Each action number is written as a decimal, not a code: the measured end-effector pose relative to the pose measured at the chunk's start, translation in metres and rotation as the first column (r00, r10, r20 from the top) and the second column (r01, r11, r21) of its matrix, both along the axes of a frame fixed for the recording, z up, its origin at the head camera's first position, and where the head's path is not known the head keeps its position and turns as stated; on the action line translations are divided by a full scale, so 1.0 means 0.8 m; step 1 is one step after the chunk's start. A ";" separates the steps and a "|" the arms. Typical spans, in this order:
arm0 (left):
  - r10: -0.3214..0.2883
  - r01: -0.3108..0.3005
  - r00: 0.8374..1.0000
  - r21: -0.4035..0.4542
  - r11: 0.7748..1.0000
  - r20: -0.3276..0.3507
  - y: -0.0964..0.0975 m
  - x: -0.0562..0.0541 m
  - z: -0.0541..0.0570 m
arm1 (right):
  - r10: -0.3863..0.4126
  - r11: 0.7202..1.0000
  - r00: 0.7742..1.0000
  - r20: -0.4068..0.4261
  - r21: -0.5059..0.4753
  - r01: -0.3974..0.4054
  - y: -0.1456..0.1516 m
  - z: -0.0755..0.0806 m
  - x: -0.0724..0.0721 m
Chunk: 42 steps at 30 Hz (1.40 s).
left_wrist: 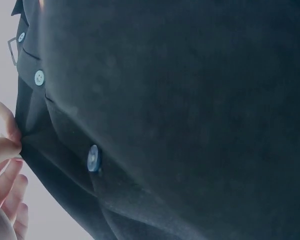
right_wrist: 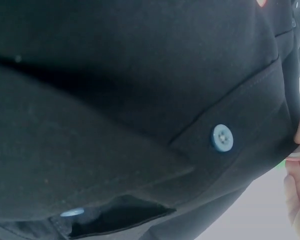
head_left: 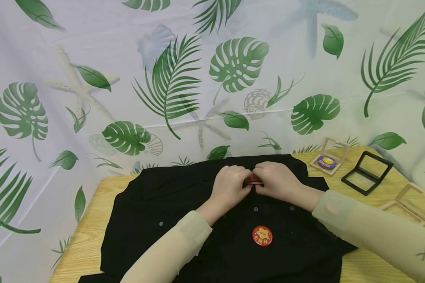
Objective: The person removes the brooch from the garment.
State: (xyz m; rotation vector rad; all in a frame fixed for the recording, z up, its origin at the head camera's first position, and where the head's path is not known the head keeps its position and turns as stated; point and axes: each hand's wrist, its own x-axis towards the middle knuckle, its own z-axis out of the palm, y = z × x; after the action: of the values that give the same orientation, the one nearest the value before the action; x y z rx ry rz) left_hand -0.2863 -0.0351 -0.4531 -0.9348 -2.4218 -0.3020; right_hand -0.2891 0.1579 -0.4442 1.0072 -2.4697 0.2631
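A black buttoned shirt [head_left: 212, 220] lies spread over the table. At its upper middle my left hand [head_left: 230, 184] and right hand [head_left: 278, 181] meet, thumbs and fingers pinching a small pink-rimmed badge [head_left: 256, 182], seen edge-on, together with the shirt's cloth. In the right wrist view the badge's pale rim [right_wrist: 297, 154] shows under the cloth beside the fingers; its face and back are hidden. The left wrist view has the left fingers at the fabric's edge, near a blue button [left_wrist: 94, 158]. Below the hands a round red badge with a yellow star [head_left: 262, 236] sits on the shirt.
At the right stand an open beige case [head_left: 322, 167] with a purple-and-yellow badge [head_left: 327, 161], an open black case [head_left: 366, 173] and another beige case [head_left: 416, 202]. Wooden table [head_left: 88, 236] shows around the shirt. A leaf-patterned cloth [head_left: 184, 23] hangs behind.
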 end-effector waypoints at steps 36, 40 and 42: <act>0.004 -0.003 0.999 -0.012 1.000 0.044 0.000 -0.002 0.008 | 0.008 1.000 1.000 -0.003 0.029 -0.008 0.011 0.009 -0.002; 0.008 -0.008 0.999 -0.014 1.000 0.048 0.001 -0.002 0.010 | 0.010 1.000 1.000 0.005 0.025 -0.010 0.011 0.009 -0.004; 0.011 -0.010 0.999 -0.016 1.000 0.049 0.001 -0.003 0.010 | 0.009 1.000 1.000 0.011 0.023 -0.009 0.011 0.008 -0.004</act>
State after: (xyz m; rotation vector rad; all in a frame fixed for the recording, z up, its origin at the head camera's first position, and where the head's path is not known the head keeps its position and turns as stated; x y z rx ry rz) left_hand -0.2884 -0.0346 -0.4447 -0.9316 -2.4761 -0.3053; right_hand -0.2926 0.1670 -0.4375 1.0292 -2.4843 0.2438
